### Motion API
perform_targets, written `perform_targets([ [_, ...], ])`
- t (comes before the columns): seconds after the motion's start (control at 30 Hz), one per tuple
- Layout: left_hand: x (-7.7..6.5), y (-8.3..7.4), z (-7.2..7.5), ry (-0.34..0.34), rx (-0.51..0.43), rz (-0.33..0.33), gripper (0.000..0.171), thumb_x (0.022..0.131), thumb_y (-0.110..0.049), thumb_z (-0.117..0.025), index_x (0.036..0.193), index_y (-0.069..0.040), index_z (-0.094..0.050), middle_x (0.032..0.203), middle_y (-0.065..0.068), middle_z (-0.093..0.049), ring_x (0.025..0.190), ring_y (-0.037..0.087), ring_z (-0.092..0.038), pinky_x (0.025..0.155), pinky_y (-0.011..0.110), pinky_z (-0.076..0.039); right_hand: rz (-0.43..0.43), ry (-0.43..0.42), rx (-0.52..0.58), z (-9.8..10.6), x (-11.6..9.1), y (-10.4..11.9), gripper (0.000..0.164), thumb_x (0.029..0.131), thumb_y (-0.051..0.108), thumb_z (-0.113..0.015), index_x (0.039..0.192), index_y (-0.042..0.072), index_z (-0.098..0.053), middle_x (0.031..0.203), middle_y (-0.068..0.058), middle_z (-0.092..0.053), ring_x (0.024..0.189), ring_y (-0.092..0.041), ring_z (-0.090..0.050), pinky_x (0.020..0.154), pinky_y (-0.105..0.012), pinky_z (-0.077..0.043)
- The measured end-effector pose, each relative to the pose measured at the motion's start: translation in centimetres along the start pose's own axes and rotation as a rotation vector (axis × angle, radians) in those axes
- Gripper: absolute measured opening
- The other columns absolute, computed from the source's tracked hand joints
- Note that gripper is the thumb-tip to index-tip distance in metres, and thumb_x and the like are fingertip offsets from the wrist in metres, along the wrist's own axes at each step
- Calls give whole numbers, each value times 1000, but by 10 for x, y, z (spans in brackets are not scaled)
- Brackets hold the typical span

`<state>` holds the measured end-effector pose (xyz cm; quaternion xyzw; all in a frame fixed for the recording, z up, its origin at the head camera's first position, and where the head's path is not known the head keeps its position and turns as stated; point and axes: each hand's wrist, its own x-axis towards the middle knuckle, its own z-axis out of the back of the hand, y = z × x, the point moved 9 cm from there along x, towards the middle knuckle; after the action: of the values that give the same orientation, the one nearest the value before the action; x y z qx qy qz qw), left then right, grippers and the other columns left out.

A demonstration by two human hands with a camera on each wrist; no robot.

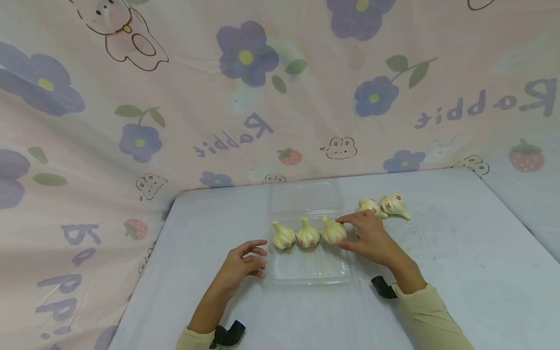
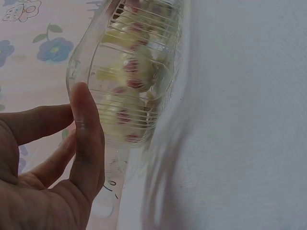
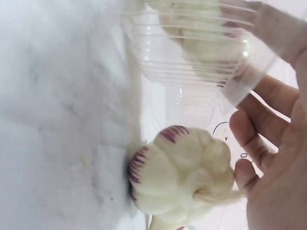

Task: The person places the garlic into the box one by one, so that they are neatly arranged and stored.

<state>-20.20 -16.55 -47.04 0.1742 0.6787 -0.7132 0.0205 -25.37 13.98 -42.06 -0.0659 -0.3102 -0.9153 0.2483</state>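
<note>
A clear plastic clamshell box (image 1: 306,267) lies with its lid (image 1: 304,197) laid back. Three garlic bulbs stand in a row in its base: a left bulb (image 1: 283,236), a middle bulb (image 1: 308,235) and a right bulb (image 1: 334,231). My right hand (image 1: 372,238) pinches the right bulb between thumb and fingers; through the ribbed wall the bulb (image 3: 201,43) shows in the right wrist view. At the box's left edge is my left hand (image 1: 238,265), fingers loosely bent and fingertips at the wall (image 2: 84,72). It grips no bulb.
Beyond my right hand lie more garlic bulbs, one (image 1: 395,205) at the far right and another (image 1: 369,206) beside it. In the right wrist view a loose bulb (image 3: 182,172) sits just outside the box. A patterned curtain (image 1: 280,107) hangs behind the white table (image 1: 459,272).
</note>
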Motion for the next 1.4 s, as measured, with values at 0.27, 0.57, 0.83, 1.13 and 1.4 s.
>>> perform_targets([
  [0.27,-1,1,0,-2,-8,9,54,90,2,-65,142,-1,-51,115,17,-57,78,19,-64,70,30,-61,-21,1,-57,-7,1,-1,53,77,34,-85,125,19,-66,126,-7,-61,112,-29,-44,88,-51,-31],
  [0.57,0,0,0,2,-5,-2,54,89,2,-66,141,-1,-51,115,18,-56,78,18,-64,69,29,-61,-26,-9,-129,-4,0,6,48,77,30,-85,121,16,-70,124,-9,-60,110,-32,-45,83,-50,-33],
  [0.83,1,0,-1,7,-5,-8,55,89,1,-67,142,0,-50,115,18,-56,78,18,-64,68,29,-61,-12,-38,-158,-2,-1,10,45,77,28,-85,118,15,-70,123,-9,-61,106,-31,-47,81,-47,-33],
  [1.13,0,-2,-3,4,-13,-4,55,89,2,-66,142,1,-50,113,15,-57,77,17,-64,68,28,-61,14,-13,-141,5,-1,14,43,81,27,-83,117,9,-69,122,-12,-60,109,-34,-52,92,-57,-39],
  [1.4,0,-3,-2,-8,-12,-1,55,89,3,-66,141,1,-50,112,14,-56,76,17,-64,67,28,-61,-22,-42,-56,48,-18,-14,39,87,18,-76,123,6,-65,125,-17,-61,117,-40,-55,96,-64,-42],
])
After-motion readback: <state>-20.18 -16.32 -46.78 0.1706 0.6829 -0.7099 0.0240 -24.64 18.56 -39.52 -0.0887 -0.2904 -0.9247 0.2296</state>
